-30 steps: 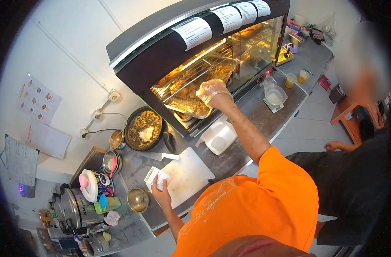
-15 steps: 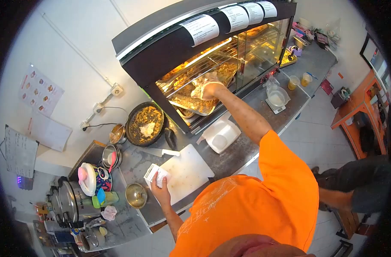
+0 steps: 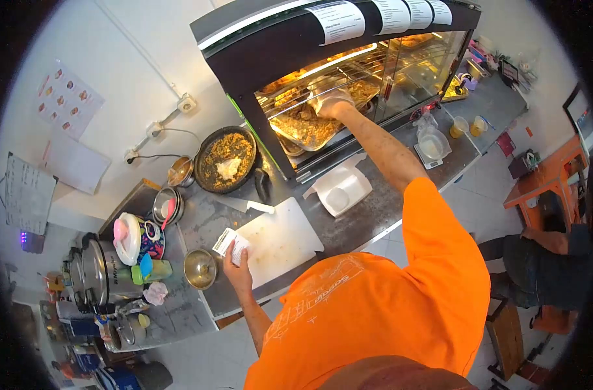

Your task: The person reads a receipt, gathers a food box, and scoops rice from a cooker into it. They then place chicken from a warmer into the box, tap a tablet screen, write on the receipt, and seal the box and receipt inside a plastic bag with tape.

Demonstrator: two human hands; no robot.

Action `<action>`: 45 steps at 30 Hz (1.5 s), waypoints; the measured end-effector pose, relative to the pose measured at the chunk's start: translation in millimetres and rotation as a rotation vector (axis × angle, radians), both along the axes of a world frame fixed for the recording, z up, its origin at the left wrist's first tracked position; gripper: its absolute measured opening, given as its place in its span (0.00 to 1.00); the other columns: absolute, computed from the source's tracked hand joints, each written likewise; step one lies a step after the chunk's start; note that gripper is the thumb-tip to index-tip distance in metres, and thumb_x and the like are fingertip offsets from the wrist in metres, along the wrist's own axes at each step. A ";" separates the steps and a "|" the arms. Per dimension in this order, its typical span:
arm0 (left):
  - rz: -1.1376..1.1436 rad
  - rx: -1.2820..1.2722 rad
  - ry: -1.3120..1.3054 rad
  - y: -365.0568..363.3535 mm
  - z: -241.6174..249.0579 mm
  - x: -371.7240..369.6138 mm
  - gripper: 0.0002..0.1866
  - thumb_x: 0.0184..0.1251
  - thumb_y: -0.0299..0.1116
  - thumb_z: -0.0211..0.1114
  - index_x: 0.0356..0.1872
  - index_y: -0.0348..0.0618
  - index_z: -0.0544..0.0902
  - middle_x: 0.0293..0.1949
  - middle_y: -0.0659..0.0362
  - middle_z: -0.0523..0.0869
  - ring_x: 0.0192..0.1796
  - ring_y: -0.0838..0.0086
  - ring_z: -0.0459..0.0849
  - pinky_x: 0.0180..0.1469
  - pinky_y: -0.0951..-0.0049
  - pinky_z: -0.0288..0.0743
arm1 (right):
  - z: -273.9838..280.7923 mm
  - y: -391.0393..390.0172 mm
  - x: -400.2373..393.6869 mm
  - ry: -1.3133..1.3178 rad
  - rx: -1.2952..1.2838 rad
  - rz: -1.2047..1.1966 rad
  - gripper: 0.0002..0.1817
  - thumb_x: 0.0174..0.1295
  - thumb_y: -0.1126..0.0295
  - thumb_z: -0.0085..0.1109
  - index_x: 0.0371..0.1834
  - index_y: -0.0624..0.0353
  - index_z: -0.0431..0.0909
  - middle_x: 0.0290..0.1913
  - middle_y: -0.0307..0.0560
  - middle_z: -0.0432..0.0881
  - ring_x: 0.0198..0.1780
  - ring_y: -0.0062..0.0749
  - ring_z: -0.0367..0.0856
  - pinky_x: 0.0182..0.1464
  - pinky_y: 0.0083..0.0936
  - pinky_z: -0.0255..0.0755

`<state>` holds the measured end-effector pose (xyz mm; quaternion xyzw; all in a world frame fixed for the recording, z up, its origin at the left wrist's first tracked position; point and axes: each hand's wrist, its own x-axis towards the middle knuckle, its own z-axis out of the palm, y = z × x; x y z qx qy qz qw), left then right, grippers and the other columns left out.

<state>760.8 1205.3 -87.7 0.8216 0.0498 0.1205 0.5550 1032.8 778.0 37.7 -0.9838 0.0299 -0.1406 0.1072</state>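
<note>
My left hand (image 3: 238,268) is closed around a small stack of white printed paper (image 3: 231,243), by the left edge of a white cutting board (image 3: 280,240). My right hand (image 3: 332,104), in a clear plastic glove, reaches through the opening of a lit food warmer cabinet (image 3: 238,78). It is over a metal tray (image 3: 318,145) of browned, crumb-covered food. Its fingers are partly hidden behind the wire rack and glare, so I cannot make out what they hold. Below the cabinet an open white takeaway box (image 3: 342,194) stands on the counter.
A knife (image 3: 260,207) lies behind the board, near a black pan (image 3: 226,159) of crumbs. A metal bowl (image 3: 200,269) stands left of the board. A scale (image 3: 429,156) carries a plastic bowl near two cups (image 3: 459,127). Another person (image 3: 537,260) is at the right.
The view has shifted, so the cabinet and counter sit a little differently in frame. My right hand stays inside the cabinet over the tray; my left still holds the paper stack.
</note>
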 end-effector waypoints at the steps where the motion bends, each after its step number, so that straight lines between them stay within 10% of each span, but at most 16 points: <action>1: -0.011 -0.002 0.016 0.8 -0.2 -0.4 0.22 0.68 0.25 0.65 0.63 0.33 0.77 0.60 0.49 0.80 0.62 0.67 0.78 0.63 0.68 0.72 | -47.2 -8.2 24.6 -0.253 -0.127 -0.059 0.24 0.64 0.53 0.51 0.60 0.51 0.79 0.64 0.53 0.79 0.67 0.50 0.75 0.68 0.43 0.69; 5: 0.019 -0.030 -0.067 -1.4 2.4 1.0 0.24 0.66 0.24 0.67 0.63 0.33 0.78 0.58 0.50 0.81 0.58 0.68 0.80 0.62 0.68 0.72 | 32.9 4.8 0.7 0.617 0.031 -0.152 0.35 0.67 0.54 0.48 0.78 0.46 0.58 0.79 0.49 0.59 0.75 0.47 0.65 0.72 0.43 0.65; 6: 0.010 -0.039 -0.079 -2.7 6.1 -0.9 0.24 0.65 0.23 0.68 0.63 0.34 0.77 0.58 0.50 0.81 0.58 0.68 0.80 0.63 0.69 0.72 | -43.0 -26.0 55.9 0.306 -0.029 -0.061 0.33 0.67 0.53 0.47 0.77 0.45 0.62 0.78 0.48 0.61 0.75 0.45 0.66 0.72 0.43 0.65; 14: 0.009 -0.139 -0.127 -13.5 52.8 -0.8 0.27 0.64 0.18 0.68 0.65 0.36 0.76 0.60 0.53 0.79 0.60 0.71 0.79 0.63 0.71 0.72 | -16.2 -38.7 41.3 0.060 -0.198 0.158 0.25 0.67 0.50 0.49 0.60 0.53 0.77 0.65 0.52 0.77 0.68 0.46 0.74 0.69 0.40 0.68; 19: 0.034 -0.210 -0.102 -5.9 41.1 -9.1 0.26 0.65 0.19 0.67 0.65 0.36 0.76 0.60 0.54 0.80 0.61 0.71 0.78 0.64 0.71 0.71 | -53.7 -82.6 51.1 0.279 -0.146 0.095 0.40 0.74 0.47 0.38 0.83 0.46 0.34 0.75 0.56 0.64 0.75 0.51 0.63 0.76 0.42 0.56; 22: 0.043 -0.221 -0.061 0.1 31.3 -14.1 0.26 0.66 0.20 0.67 0.65 0.36 0.76 0.59 0.53 0.80 0.61 0.71 0.78 0.65 0.71 0.71 | -71.8 -104.5 48.0 0.088 -0.037 0.188 0.36 0.74 0.46 0.38 0.81 0.50 0.51 0.73 0.61 0.66 0.75 0.52 0.62 0.75 0.41 0.58; 23: 0.047 -0.216 -0.047 1.1 30.1 -13.5 0.25 0.66 0.21 0.67 0.65 0.36 0.76 0.59 0.53 0.80 0.61 0.71 0.78 0.65 0.71 0.71 | -47.0 -91.3 26.9 0.084 -0.039 0.233 0.33 0.72 0.43 0.42 0.70 0.55 0.70 0.65 0.64 0.74 0.68 0.56 0.70 0.70 0.43 0.65; 26: 0.035 -0.186 -0.049 -0.8 37.1 -6.0 0.25 0.66 0.21 0.67 0.65 0.36 0.76 0.60 0.53 0.80 0.61 0.71 0.78 0.65 0.71 0.70 | -51.1 -90.8 32.5 -0.024 -0.083 0.228 0.24 0.70 0.49 0.51 0.56 0.57 0.79 0.54 0.60 0.83 0.55 0.59 0.80 0.58 0.44 0.74; 38: -0.093 -0.298 -0.076 -15.2 65.0 13.1 0.25 0.66 0.23 0.68 0.65 0.37 0.77 0.59 0.53 0.81 0.59 0.73 0.79 0.63 0.74 0.70 | -26.5 -111.9 34.9 0.386 -0.066 -0.043 0.37 0.68 0.34 0.41 0.71 0.45 0.70 0.72 0.56 0.69 0.69 0.49 0.72 0.70 0.40 0.64; 45: -0.118 -0.269 0.007 -13.4 69.3 10.5 0.24 0.66 0.22 0.68 0.65 0.37 0.77 0.58 0.54 0.81 0.59 0.73 0.79 0.63 0.74 0.70 | -46.7 -124.6 10.0 -0.038 -0.291 -0.089 0.29 0.66 0.44 0.52 0.57 0.57 0.79 0.54 0.59 0.84 0.60 0.55 0.79 0.63 0.47 0.70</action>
